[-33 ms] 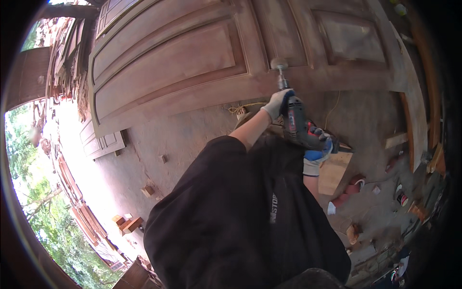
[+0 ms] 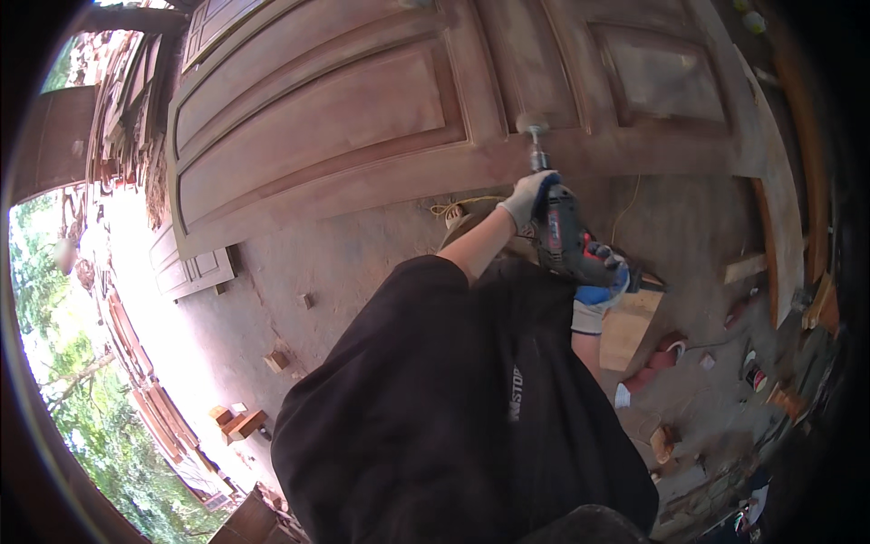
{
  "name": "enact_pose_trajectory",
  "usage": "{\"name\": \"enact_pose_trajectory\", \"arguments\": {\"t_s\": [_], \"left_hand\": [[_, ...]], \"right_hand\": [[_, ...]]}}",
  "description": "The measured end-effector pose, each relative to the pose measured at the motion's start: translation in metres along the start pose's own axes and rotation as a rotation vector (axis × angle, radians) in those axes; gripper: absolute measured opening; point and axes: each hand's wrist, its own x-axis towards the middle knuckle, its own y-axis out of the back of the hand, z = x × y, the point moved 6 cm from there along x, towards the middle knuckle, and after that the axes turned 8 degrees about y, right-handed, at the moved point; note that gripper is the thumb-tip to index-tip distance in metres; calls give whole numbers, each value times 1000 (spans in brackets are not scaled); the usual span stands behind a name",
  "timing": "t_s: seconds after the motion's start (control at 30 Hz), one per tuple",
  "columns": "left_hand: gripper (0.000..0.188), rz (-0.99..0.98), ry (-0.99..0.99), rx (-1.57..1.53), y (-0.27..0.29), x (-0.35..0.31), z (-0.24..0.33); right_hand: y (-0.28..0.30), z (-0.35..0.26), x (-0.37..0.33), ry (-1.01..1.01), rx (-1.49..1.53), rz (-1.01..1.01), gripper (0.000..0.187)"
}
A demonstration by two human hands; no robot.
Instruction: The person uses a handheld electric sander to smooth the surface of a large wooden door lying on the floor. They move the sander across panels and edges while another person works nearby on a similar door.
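Note:
A dark grey power drill [image 2: 564, 238] with red accents is held in both gloved hands, pointing away from me. My left hand [image 2: 531, 196], in a pale glove with a blue palm, is closed round the front of its body. At the rear, my right hand [image 2: 613, 283], in a blue and white glove, grips the handle. A pale round sanding or buffing head [image 2: 533, 121] on the drill's metal shaft meets the brown panelled wooden door [image 2: 381, 172], by the lower end of a narrow recessed panel. The head looks blurred, and the trigger finger cannot be made out clearly.
A yellow cord [image 2: 627, 213] runs below the door's near edge. On the floor right of me are a light wooden board [image 2: 627, 337], a reddish roll of sheet [image 2: 654, 370] and scraps. Wood blocks [image 2: 276, 362] and a small panelled piece [image 2: 192, 263] lie to the left.
The drill and its round head have shifted slightly right and toward me along the door. Both hands keep their grip.

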Motion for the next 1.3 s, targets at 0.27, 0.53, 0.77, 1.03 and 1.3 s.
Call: {"name": "enact_pose_trajectory", "arguments": {"t_s": [0.27,0.53,0.77,1.03,1.3], "left_hand": [[22,-67,-197,251,2,11,2],[26,169,-126,-185,85,-35,-19],[25,258,-268,-437,157,-95,-22],[20,263,-353,-474,258,-123,-17],[35,287,-400,-381,347,-208,-14]], "right_hand": [[42,-9,-24,-4,-254,269,19],[51,22,-37,-446,-332,46,19],[2,62,-37,-622,-660,-263,16],[-93,114,-88,-578,-911,-550,16],[-126,161,-215,-510,-1066,-556,25]]}}
